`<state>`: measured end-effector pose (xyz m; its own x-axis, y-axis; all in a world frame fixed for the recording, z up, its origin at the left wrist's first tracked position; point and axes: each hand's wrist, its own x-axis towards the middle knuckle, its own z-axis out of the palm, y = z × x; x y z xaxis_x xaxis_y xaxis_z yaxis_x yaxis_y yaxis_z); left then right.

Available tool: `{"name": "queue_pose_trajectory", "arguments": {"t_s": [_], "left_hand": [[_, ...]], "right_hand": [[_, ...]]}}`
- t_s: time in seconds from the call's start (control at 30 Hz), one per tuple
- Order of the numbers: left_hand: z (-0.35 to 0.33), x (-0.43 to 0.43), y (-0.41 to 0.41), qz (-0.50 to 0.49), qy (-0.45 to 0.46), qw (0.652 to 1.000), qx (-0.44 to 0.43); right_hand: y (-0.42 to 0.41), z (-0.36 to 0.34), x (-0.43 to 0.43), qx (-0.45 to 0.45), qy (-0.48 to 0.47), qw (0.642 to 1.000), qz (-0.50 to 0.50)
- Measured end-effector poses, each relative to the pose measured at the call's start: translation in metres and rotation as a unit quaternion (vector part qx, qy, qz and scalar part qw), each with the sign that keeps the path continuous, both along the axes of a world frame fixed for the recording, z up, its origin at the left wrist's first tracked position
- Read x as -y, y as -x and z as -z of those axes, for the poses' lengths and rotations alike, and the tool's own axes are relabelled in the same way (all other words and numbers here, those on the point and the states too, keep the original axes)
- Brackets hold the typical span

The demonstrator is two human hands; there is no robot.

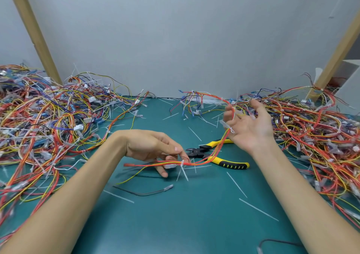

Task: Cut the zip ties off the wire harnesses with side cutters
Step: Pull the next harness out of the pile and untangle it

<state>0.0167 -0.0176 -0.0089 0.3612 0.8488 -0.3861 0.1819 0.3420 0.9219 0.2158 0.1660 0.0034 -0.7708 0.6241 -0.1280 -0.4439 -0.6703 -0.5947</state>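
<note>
My left hand pinches a red, orange and yellow wire harness just left of a white zip tie whose tails point down. The harness rises to the right and loops over the spread fingers of my right hand, which is raised palm-up and blurred; a second zip tie sits on the wires by that palm. Yellow-and-black side cutters lie on the green mat under the harness, between both hands, and neither hand touches them.
Big tangles of wire harnesses fill the left side and the right side of the green mat. A small bundle lies by the back wall. Cut white tie strips and a loose black wire are scattered in the middle.
</note>
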Motion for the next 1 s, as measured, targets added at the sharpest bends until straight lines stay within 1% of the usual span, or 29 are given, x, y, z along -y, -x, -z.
{"name": "queue_pose_trajectory", "arguments": {"t_s": [0.1,0.23,0.3,0.33,0.4,0.47,0.53,0.57,0.63,0.67,0.7,0.73,0.77,0.8,0.83,0.87,0.9,0.93,1.0], "left_hand": [[0.003,0.000,-0.003,-0.013,-0.048,0.999,-0.023],[0.004,-0.001,-0.004,-0.024,-0.073,0.996,-0.044],[0.005,-0.003,-0.002,-0.071,-0.098,0.991,-0.065],[0.005,-0.003,0.000,-0.105,-0.117,0.983,-0.091],[0.004,-0.006,0.006,-0.170,-0.173,0.951,-0.191],[0.006,-0.010,0.014,-0.208,-0.223,0.893,-0.332],[0.011,-0.015,0.021,-0.235,-0.243,0.827,-0.449],[0.013,-0.016,0.021,-0.249,-0.252,0.804,-0.478],[0.018,-0.020,0.020,-0.287,-0.280,0.772,-0.493],[0.018,-0.021,0.020,-0.315,-0.295,0.761,-0.484],[0.017,-0.024,0.020,-0.350,-0.302,0.760,-0.458],[0.014,-0.025,0.020,-0.396,-0.296,0.768,-0.406],[0.011,-0.028,0.019,-0.448,-0.277,0.789,-0.317],[0.007,-0.030,0.017,-0.493,-0.244,0.813,-0.192],[0.003,-0.031,0.016,-0.519,-0.200,0.829,-0.057],[0.000,-0.029,0.015,-0.525,-0.159,0.834,0.049],[-0.002,-0.027,0.016,-0.519,-0.127,0.838,0.108],[-0.003,-0.025,0.017,-0.510,-0.107,0.842,0.139],[-0.004,-0.021,0.018,-0.501,-0.113,0.838,0.184]], "right_hand": [[0.003,0.001,0.000,0.047,0.009,0.999,0.013],[0.007,0.002,0.004,0.080,-0.020,0.996,-0.023],[0.009,0.002,0.006,0.087,-0.046,0.994,-0.047],[0.010,0.002,0.007,0.084,-0.059,0.993,-0.055],[0.011,0.000,0.011,0.075,-0.091,0.991,-0.068],[0.013,-0.003,0.018,0.066,-0.140,0.984,-0.092],[0.016,-0.006,0.029,0.067,-0.194,0.969,-0.135],[0.018,-0.007,0.035,0.075,-0.223,0.959,-0.159],[0.023,-0.007,0.050,0.099,-0.275,0.935,-0.202],[0.026,-0.007,0.058,0.107,-0.290,0.925,-0.220],[0.029,-0.006,0.067,0.113,-0.299,0.918,-0.236],[0.032,-0.006,0.075,0.121,-0.309,0.910,-0.249],[0.034,-0.005,0.083,0.133,-0.330,0.897,-0.261],[0.036,-0.004,0.091,0.150,-0.365,0.878,-0.273],[0.038,-0.002,0.098,0.168,-0.406,0.852,-0.286],[0.040,0.000,0.106,0.184,-0.444,0.824,-0.300],[0.042,0.003,0.112,0.200,-0.475,0.798,-0.313],[0.044,0.006,0.119,0.218,-0.495,0.778,-0.320],[0.047,0.010,0.129,0.258,-0.522,0.751,-0.311]]}}
